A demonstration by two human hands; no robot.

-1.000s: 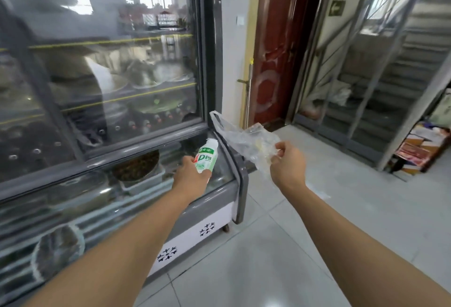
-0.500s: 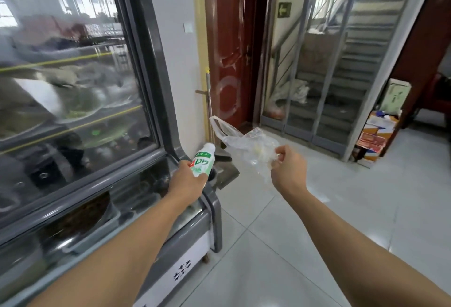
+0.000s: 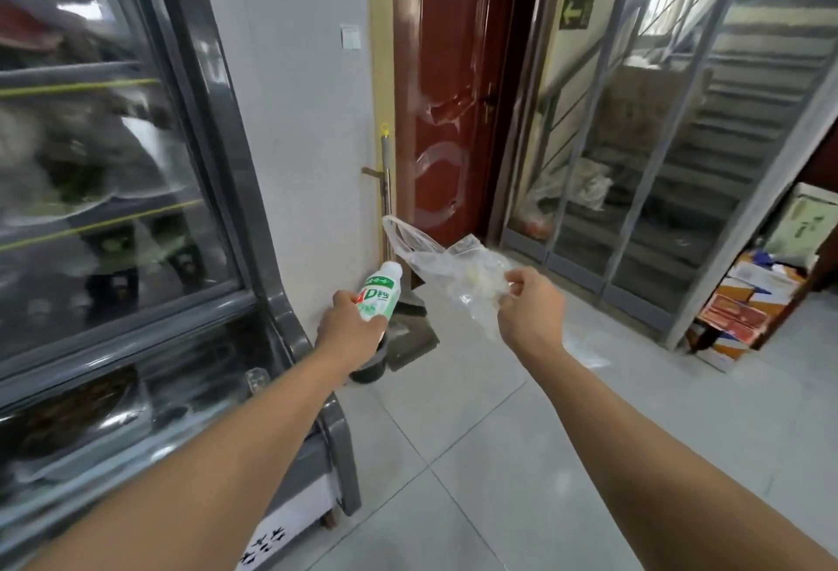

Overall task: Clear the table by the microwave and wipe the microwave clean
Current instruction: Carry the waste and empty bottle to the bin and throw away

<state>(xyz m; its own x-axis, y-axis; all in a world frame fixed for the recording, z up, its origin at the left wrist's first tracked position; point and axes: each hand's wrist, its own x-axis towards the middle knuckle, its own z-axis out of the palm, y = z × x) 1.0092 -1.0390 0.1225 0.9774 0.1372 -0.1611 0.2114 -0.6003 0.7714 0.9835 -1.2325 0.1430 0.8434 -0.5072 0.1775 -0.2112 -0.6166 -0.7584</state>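
Plastic bag [image 3: 446, 264], bottle [image 3: 380, 294] in outstretched hands [image 3: 351, 328].

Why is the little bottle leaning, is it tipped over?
Tipped. The bottle slants in the left hand, its white cap pointing up toward the plastic bag.

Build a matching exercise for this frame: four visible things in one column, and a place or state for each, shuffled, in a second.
Things:
1. bottle
2. plastic bag
3. door
4. bucket

Places or states:
A. dark, on the floor below the left hand
B. red-brown, closed, straight ahead
C. white and green, held by the left hand
D. clear and crumpled, pinched by the right hand

Pairs: 1-C, 2-D, 3-B, 4-A
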